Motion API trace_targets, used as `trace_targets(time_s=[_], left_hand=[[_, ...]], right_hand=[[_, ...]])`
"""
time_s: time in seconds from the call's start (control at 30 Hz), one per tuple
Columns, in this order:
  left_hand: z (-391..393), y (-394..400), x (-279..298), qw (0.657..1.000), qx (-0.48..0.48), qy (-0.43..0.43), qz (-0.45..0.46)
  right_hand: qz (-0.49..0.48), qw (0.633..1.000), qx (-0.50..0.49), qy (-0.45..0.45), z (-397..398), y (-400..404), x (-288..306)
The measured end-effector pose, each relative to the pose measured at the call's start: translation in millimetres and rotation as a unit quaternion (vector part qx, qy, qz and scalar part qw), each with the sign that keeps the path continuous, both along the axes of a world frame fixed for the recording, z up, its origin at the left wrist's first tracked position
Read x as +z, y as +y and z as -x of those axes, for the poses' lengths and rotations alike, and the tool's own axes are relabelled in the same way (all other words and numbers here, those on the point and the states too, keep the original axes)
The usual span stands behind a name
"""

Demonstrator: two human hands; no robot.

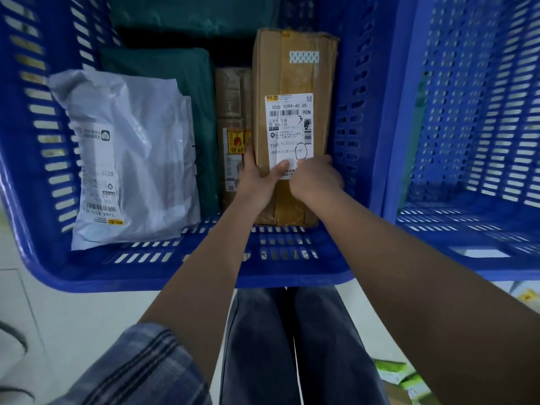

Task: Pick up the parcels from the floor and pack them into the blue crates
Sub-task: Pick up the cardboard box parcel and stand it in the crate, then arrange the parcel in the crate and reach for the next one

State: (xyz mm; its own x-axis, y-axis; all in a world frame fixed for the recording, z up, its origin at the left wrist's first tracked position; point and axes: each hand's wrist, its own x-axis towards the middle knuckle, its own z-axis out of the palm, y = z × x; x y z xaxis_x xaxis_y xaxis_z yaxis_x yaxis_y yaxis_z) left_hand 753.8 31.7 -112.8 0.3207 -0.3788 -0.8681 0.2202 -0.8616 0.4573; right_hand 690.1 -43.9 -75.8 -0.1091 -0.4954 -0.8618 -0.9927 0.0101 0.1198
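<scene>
A tall brown cardboard box with a white shipping label stands inside the left blue crate, against its right wall. My left hand grips the box's left edge, thumb across the label. My right hand presses on the box's lower right side. To the left of it in the same crate lie a narrower brown box, dark green mailer bags and a white plastic mailer. A second blue crate stands to the right, its visible inside bare.
Pale tiled floor lies below the crates. My legs in dark jeans are at the bottom centre. Green and yellow small packages lie on the floor at the lower right. A dark curved object shows at the left edge.
</scene>
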Motion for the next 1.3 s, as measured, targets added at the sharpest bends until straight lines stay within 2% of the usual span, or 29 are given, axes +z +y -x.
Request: trace_targets(time_s=[0.1,0.2,0.37,0.47,0.57,0.7,0.83,0.97,1.03,1.1,1.2,1.3], left_hand=[[5.2,-2.0,-0.5,1.0,-0.012,-0.013,-0.019],[9.0,-5.4,-2.9,0.998,-0.023,-0.026,-0.045],[4.6,-7.2,4.2,0.997,-0.031,0.0,-0.065],[-3.4,-1.8,20.1,0.997,0.024,0.047,-0.058],[-10.6,8.9,39.6,0.993,0.067,0.077,-0.066],[-16.5,21.7,64.7,0.992,0.096,0.021,-0.08],[-19.3,19.4,94.9,0.97,0.236,0.007,-0.064],[-3.2,0.7,127.4,0.954,0.294,0.054,0.004],[13.9,-12.0,140.7,0.96,0.271,0.056,0.034],[36.9,-28.7,151.3,0.966,0.242,0.065,0.066],[77.8,-54.5,163.4,0.97,0.189,0.092,0.122],[127.4,-80.7,173.6,0.969,0.153,0.133,0.145]], right_hand=[[-0.048,0.979,0.189,0.062,-5.2,-11.5,5.7],[-0.04,0.968,0.243,0.054,-16.8,-6.9,8.1],[-0.016,0.992,0.127,-0.001,-15.5,6.6,11.6],[0.0,0.993,0.121,-0.014,-0.2,11.0,28.4],[-0.039,0.996,0.085,0.005,14.8,23.8,48.3],[-0.021,0.996,0.023,-0.082,32.1,42.8,87.0],[0.048,0.98,-0.044,-0.19,45.8,49.2,120.3],[0.207,0.928,-0.151,-0.272,75.2,41.6,141.3],[0.364,0.882,-0.16,-0.255,100.9,28.8,150.1],[0.458,0.837,-0.219,-0.203,138.3,7.1,152.8],[0.479,0.784,-0.353,-0.179,205.2,-21.2,146.8],[0.492,0.751,-0.41,-0.159,272.5,-29.5,136.0]])
